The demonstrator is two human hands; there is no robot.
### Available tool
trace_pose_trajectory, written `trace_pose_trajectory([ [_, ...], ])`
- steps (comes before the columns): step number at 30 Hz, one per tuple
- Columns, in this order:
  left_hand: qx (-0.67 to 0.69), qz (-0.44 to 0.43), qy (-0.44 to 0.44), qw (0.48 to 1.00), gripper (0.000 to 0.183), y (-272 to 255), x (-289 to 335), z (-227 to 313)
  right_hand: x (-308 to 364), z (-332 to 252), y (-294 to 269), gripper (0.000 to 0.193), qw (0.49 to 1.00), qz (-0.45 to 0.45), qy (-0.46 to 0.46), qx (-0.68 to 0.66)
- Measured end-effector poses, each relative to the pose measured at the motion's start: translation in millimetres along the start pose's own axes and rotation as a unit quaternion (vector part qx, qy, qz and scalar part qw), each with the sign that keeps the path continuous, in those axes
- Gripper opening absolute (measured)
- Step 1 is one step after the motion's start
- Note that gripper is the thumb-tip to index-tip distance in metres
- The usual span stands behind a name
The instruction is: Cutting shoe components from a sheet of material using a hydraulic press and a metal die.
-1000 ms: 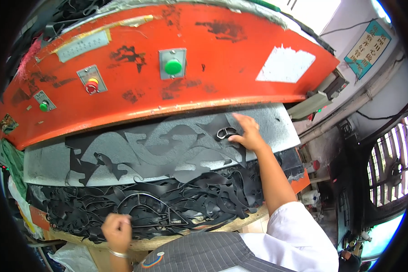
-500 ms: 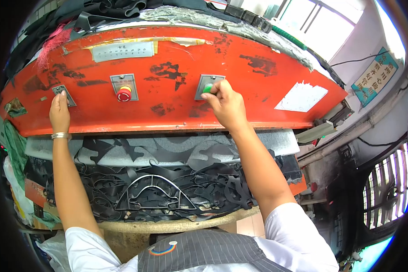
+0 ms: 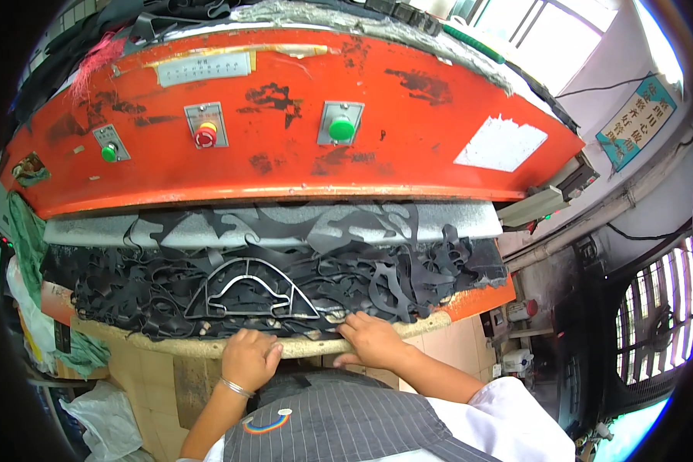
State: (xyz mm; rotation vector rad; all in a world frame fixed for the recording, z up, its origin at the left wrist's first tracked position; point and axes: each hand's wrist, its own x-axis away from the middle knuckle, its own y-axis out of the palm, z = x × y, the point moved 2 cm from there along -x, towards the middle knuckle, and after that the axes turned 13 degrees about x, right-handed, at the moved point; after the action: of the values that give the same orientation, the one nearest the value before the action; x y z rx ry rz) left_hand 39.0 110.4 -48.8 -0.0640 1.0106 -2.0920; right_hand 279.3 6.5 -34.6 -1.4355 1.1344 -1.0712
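Note:
Both my hands are at the tan, worn front edge [image 3: 162, 344] of the orange press's bed. My left hand [image 3: 248, 360], with a silver bangle at the wrist, curls its fingers over this edge, thumb toward the right. To its right, my right hand [image 3: 373, 341] has its fingers on top of the edge and its thumb below. An arched metal cutting die [image 3: 246, 278] lies just beyond them on a tangled heap of black cut-out scraps [image 3: 146, 281]. Part of the edge is hidden beneath my fingers.
The orange press front [image 3: 285, 165] rises beyond the bed. It carries a red stop button [image 3: 205, 136], a large green button [image 3: 341, 128] and a smaller green button [image 3: 109, 152]. A grey sheet [image 3: 458, 219] with dark strips lies under the press. A black fan [image 3: 654, 323] stands at right.
Both hands have left the button panels on the press front and come down toward me to the bed's front edge. The green buttons are now uncovered. The view has shifted slightly.

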Motion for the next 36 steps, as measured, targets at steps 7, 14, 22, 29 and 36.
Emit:
trace_pose_trajectory([
  [7, -0.003, 0.050, -0.038, 0.998, 0.013, 11.4, -4.2, 4.1, -10.2, 24.4, -2.5, 0.049, 0.997, -0.038, -0.048, -0.040],
  [14, -0.018, 0.009, -0.022, 1.000, 0.012, 9.4, -22.2, -1.2, -100.5, 249.5, -47.6, 0.053, 0.948, 0.234, 0.213, 0.040],
  [22, -0.061, 0.020, -0.075, 0.995, 0.009, 14.3, -37.3, -5.5, -117.6, 307.4, -7.0, 0.047, 0.953, 0.264, 0.138, -0.058],
  [29, -0.075, 0.025, -0.066, 0.995, 0.011, 14.3, -41.5, -7.6, -160.3, 317.2, -46.3, 0.047, 0.960, 0.190, 0.131, -0.158],
  [36, -0.053, 0.009, -0.041, 0.998, 0.008, 12.8, -33.3, -16.2, -162.4, 322.9, -21.7, 0.057, 0.964, 0.155, 0.105, -0.191],
])
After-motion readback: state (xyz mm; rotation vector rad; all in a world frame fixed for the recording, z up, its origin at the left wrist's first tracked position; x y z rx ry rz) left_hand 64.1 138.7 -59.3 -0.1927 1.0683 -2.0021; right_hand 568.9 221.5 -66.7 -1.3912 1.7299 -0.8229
